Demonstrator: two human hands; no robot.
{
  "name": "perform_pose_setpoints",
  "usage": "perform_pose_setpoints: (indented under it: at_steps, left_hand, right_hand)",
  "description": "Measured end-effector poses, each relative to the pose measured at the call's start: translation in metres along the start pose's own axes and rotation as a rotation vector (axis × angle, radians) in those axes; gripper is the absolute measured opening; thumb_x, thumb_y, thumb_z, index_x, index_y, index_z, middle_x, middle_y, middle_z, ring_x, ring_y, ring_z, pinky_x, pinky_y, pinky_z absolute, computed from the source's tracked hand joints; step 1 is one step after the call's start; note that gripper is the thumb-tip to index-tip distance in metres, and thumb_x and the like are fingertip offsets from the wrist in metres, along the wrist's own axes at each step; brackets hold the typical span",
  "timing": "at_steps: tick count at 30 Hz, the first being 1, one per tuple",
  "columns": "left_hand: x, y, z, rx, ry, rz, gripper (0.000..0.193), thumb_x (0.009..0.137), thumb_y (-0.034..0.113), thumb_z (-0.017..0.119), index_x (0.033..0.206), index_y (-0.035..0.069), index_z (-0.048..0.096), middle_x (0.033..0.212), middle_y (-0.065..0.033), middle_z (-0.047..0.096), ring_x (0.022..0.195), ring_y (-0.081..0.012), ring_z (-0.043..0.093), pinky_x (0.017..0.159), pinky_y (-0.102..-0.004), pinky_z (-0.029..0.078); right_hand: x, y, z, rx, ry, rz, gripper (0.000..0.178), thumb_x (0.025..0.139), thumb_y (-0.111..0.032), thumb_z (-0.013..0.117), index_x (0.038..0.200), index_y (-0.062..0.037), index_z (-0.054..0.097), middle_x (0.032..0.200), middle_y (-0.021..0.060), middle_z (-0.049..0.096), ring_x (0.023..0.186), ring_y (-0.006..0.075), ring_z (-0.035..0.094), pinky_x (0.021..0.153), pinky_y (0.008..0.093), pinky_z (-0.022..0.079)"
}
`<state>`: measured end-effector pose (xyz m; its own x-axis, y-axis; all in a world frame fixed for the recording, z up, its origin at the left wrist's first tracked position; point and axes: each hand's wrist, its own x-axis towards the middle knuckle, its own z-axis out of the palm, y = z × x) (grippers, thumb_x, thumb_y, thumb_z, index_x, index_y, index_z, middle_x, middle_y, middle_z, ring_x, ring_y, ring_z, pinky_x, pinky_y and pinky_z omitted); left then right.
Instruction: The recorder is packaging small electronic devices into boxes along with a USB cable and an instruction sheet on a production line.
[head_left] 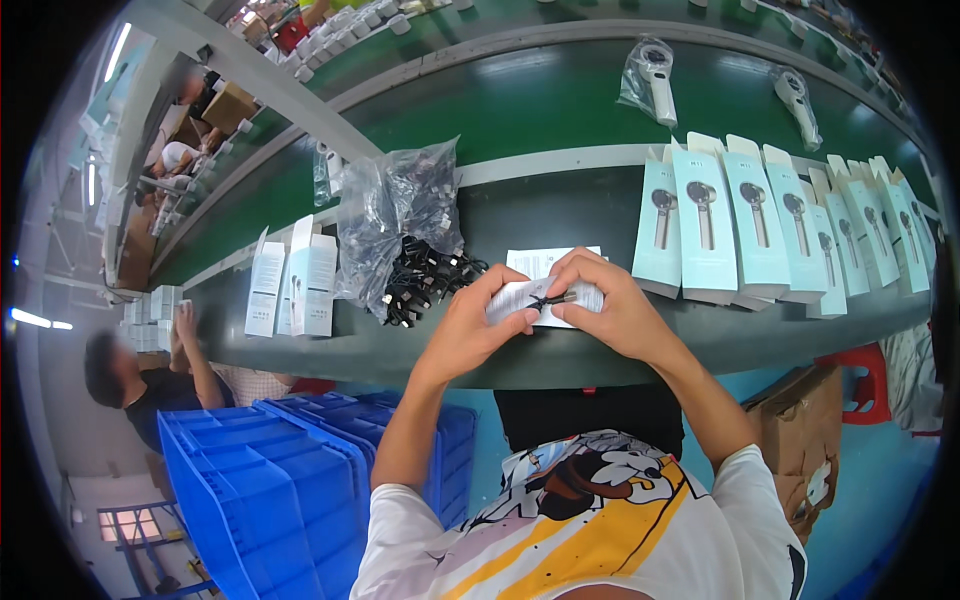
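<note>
Over the near edge of the bench, my left hand point(468, 328) and my right hand point(617, 308) face each other, fingers bent and thumbs pressed inward. Between them is a white printed leaflet point(507, 300), curved in their grip. A short black cable point(546, 300), bundled in the middle, lies across the leaflet under my thumbs; its plug end is beside my right thumb. Another white paper point(530, 258) lies just behind my fingers, partly hidden. Left of my left hand, a heap of black cables point(425, 278) spills from a clear plastic bag point(398, 205).
Upright pale-green boxes point(708, 225) with open flaps line the bench at right; several more boxes point(305, 285) stand at left. Bagged white handheld devices point(657, 85) lie on the green conveyor point(530, 100). Blue crates point(265, 490) stand below left, near a seated co-worker point(165, 390).
</note>
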<state>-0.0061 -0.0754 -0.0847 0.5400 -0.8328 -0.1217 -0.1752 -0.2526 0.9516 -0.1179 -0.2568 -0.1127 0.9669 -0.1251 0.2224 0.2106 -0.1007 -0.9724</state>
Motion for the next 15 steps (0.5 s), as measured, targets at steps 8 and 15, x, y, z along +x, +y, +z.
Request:
perform_pose_setpoints:
  at_steps: [8,15]
  left_hand:
    - [-0.008,-0.003,0.009,-0.146,0.083,-0.023,0.023,0.088,0.007,0.066,0.107,0.0,0.056,0.092,-0.005,0.06,0.074,-0.0106,0.062,0.066,-0.025,0.05]
    - [-0.011,0.001,0.008,-0.149,0.122,-0.003,0.023,0.089,0.006,0.064,0.11,0.001,0.057,0.095,-0.0051,0.06,0.075,-0.0107,0.062,0.067,-0.0241,0.05]
  right_hand:
    - [0.001,0.011,0.004,0.158,0.018,0.03,0.019,0.082,-0.002,0.066,0.1,-0.0022,0.059,0.1,0.006,0.057,0.099,0.0171,0.055,0.09,0.0305,0.042]
    - [0.004,0.008,-0.002,0.593,-0.068,0.363,0.044,0.082,-0.005,0.069,0.123,-0.0005,0.053,0.115,0.0074,0.055,0.104,0.0155,0.056,0.091,0.0315,0.047]
